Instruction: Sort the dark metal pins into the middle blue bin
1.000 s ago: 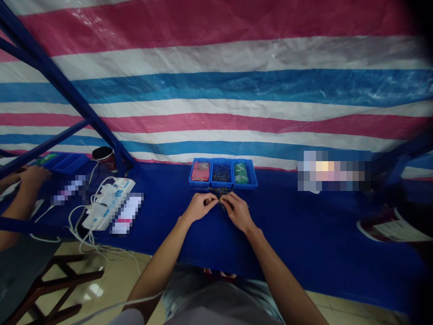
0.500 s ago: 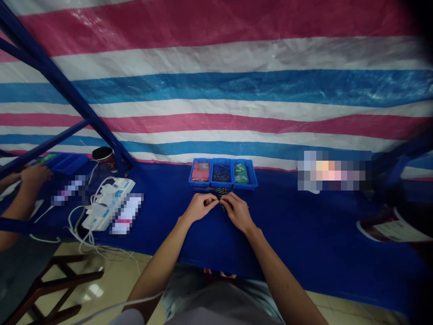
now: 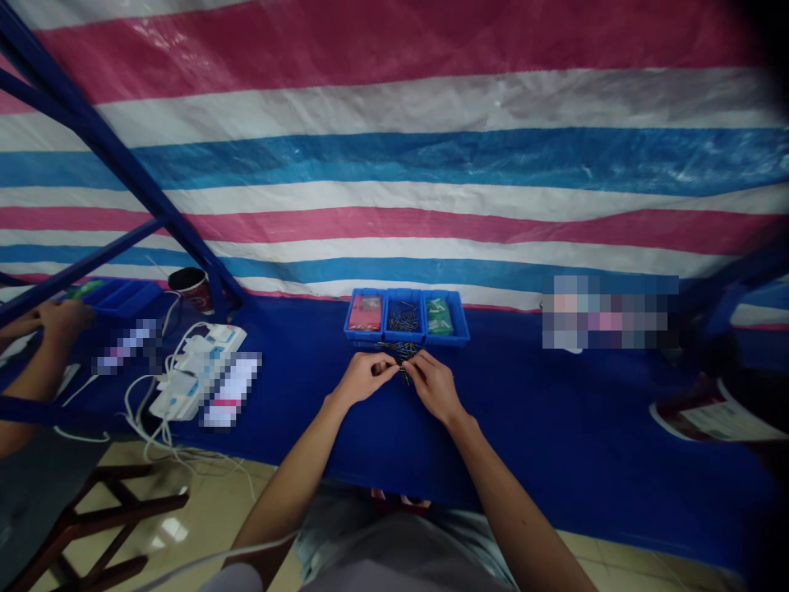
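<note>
My left hand (image 3: 368, 376) and my right hand (image 3: 433, 380) meet over the table, each with thumb and forefinger pinched. What sits between the fingertips is too small to make out. Just beyond and partly under the fingers lies a loose pile of dark, thin, screw-like pieces (image 3: 400, 349). Behind the pile stand three small blue bins side by side. More of these dark pieces lie in the middle bin (image 3: 403, 337). The left bin (image 3: 363, 335) has a red bottom and small pale items; the right bin (image 3: 457, 335) holds small whitish pieces over green.
A white power strip (image 3: 197, 374) with tangled cables and a blurred-out phone (image 3: 231, 390) lie to the left. Beyond them are a dark cup (image 3: 191, 288) and a co-worker's hands (image 3: 62, 321). At right are a pixelated object (image 3: 607, 312) and a tilted tub (image 3: 715, 411).
My right hand's fingers have shifted slightly, and a thin piece that stuck out beside them no longer shows. My left hand stays in place.
</note>
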The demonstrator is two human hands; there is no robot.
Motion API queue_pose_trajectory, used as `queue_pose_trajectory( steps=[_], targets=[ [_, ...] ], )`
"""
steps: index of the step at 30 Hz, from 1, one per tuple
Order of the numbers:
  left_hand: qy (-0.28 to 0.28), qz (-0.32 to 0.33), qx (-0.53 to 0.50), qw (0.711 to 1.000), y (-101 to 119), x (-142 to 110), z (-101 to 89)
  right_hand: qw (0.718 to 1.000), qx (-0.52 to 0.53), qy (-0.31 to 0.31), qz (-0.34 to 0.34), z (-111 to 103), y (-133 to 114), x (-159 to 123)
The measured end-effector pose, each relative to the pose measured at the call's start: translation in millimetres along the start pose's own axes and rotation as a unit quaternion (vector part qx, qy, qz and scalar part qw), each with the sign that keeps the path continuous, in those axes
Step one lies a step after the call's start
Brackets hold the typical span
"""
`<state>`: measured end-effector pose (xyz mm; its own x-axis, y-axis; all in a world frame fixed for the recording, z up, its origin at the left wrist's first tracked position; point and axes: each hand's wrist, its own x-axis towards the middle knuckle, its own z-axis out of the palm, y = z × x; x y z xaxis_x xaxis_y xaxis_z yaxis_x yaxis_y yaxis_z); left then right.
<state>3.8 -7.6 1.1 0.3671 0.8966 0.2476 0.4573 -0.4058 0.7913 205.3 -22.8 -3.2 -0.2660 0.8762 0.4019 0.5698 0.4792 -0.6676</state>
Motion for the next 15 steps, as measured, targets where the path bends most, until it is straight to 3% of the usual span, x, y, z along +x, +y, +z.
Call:
queue_pose_trajectory(
  steps=[15],
  targets=[
    [0.002, -0.006, 0.006, 1.0, -0.1, 0.6, -0.4, 0.997, 0.06, 0.03, -0.026, 4.4, 2.7, -0.2]
  ],
)
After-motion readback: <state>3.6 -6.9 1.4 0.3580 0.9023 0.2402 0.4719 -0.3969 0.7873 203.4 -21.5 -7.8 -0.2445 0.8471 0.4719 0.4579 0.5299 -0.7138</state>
